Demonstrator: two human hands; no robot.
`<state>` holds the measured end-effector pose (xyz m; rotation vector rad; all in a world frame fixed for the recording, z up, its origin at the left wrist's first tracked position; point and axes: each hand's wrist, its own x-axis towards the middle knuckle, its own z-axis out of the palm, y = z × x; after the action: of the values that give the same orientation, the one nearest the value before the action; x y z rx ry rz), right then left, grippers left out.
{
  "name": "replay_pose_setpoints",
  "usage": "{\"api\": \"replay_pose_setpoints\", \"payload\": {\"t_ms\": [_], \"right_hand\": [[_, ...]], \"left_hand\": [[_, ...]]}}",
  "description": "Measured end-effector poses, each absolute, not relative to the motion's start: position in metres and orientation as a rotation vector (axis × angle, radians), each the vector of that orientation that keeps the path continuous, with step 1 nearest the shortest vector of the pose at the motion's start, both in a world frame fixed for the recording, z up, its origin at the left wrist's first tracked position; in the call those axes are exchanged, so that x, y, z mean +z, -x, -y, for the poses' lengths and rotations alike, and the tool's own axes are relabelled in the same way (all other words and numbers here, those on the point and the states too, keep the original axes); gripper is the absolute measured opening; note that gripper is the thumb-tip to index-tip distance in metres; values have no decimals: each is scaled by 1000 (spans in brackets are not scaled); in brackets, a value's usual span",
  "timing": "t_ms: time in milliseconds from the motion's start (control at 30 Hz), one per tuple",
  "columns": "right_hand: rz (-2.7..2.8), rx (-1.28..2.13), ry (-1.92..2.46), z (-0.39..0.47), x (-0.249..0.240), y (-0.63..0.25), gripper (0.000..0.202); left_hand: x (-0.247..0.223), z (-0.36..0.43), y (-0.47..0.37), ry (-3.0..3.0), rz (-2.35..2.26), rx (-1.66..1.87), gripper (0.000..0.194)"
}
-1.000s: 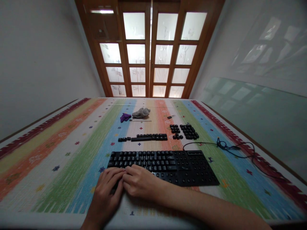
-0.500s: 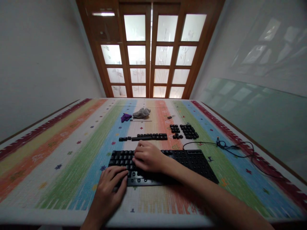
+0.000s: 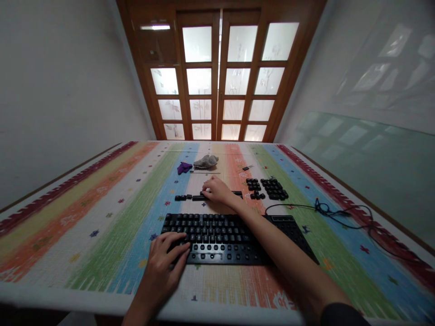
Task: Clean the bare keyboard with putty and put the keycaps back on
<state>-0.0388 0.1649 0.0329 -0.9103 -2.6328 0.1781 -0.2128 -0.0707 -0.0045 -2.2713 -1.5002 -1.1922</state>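
Observation:
A black keyboard (image 3: 217, 231) lies near the table's front edge, keycaps on its upper rows and bare key posts on its lower rows and right part. My left hand (image 3: 168, 253) rests on its left end, fingers apart. Beyond the keyboard, my right hand (image 3: 216, 189) is over a row of loose keycaps, fingers bent together; what they hold, if anything, is too small to name. The long space bar (image 3: 199, 198) lies partly beside that hand. Further right sit loose keycaps in two groups, a small one (image 3: 253, 184) and a larger one (image 3: 274, 189).
A purple cloth (image 3: 184, 168) and a grey cloth (image 3: 206, 162) lie farther back, with a thin stick (image 3: 205, 172) before them. A small dark tool (image 3: 246, 168) is to their right. The keyboard's cable (image 3: 340, 213) coils at the right on the striped tablecloth (image 3: 129, 217).
My right hand has moved off the keyboard, away from me, to the row of loose keycaps. My left hand has stayed at the keyboard's left end. The view has shifted slightly.

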Motion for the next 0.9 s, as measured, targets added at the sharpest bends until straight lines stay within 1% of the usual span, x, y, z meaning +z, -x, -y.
{"api": "replay_pose_setpoints", "payload": {"t_ms": [400, 667, 900], "right_hand": [[2654, 272, 1017, -167, 36, 58, 19], [2570, 422, 1036, -171, 32, 58, 12], [2442, 582, 968, -151, 44, 48, 14]], "left_hand": [[-5, 71, 213, 2281, 1520, -1189, 17], [-4, 71, 212, 2280, 1528, -1199, 17], [-6, 71, 213, 2286, 1549, -1202, 16]]}}
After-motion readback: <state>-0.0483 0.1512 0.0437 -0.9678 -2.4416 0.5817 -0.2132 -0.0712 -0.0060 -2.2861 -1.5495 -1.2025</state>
